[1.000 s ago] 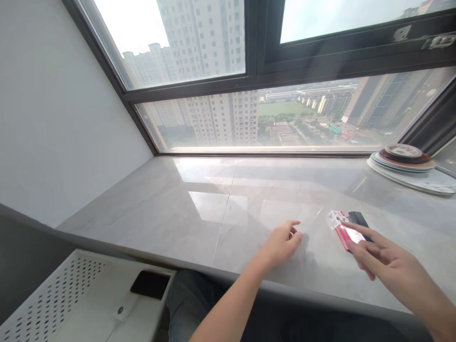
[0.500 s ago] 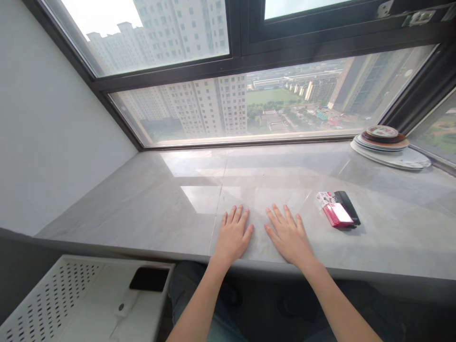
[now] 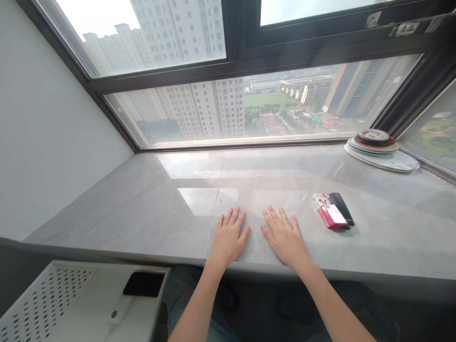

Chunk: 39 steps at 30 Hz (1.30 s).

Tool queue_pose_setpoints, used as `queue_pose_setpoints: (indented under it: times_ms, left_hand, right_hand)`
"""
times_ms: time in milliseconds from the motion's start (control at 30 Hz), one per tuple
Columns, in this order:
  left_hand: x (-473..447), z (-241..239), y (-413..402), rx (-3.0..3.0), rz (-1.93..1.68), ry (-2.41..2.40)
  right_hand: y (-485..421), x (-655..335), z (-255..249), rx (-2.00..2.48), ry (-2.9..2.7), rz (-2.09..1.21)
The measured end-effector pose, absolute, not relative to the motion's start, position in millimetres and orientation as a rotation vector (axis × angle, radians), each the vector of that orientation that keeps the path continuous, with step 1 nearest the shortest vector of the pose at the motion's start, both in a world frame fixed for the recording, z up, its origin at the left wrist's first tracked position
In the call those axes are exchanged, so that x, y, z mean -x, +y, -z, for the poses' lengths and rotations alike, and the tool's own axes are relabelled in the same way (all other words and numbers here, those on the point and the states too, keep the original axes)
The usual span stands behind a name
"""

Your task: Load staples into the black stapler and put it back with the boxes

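My left hand (image 3: 228, 237) lies palm down on the grey windowsill counter (image 3: 142, 204), fingers spread, near its front edge. Beside it, a short gap to the right, my right hand (image 3: 286, 237) rests flat in the same way with its fingers apart. Neither hand holds anything. To the right of my right hand lie a pink-and-white box (image 3: 332, 216) and a black stapler-like object (image 3: 342, 208), touching each other. A small clear packet (image 3: 319, 200) with red and white print sits against the box.
Stacked plates (image 3: 374, 144) stand at the far right corner by the window frame (image 3: 228, 69). Below the counter at left is a white perforated unit (image 3: 89, 304) bearing a black phone-like slab (image 3: 144, 284). A white wall (image 3: 60, 118) bounds the left side.
The view has shifted slightly, so everything appears a little further left and lower. Both hands stay flat on the counter, and the objects keep their places.
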State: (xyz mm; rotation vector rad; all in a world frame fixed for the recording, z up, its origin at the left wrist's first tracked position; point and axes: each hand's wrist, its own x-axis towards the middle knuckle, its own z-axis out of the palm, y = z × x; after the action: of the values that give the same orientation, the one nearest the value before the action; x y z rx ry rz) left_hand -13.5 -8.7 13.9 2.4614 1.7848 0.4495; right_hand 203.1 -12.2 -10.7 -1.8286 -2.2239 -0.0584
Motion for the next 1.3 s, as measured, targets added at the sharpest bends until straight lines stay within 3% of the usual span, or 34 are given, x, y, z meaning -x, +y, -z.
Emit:
queue_pose_setpoints:
  times_ms: [1300]
  left_hand:
    - [12.5, -14.5, -10.0, -2.458, -0.474, 1.786]
  right_hand:
    - [-12.2, -204.8, 8.3, 1.809, -2.214, 0.004]
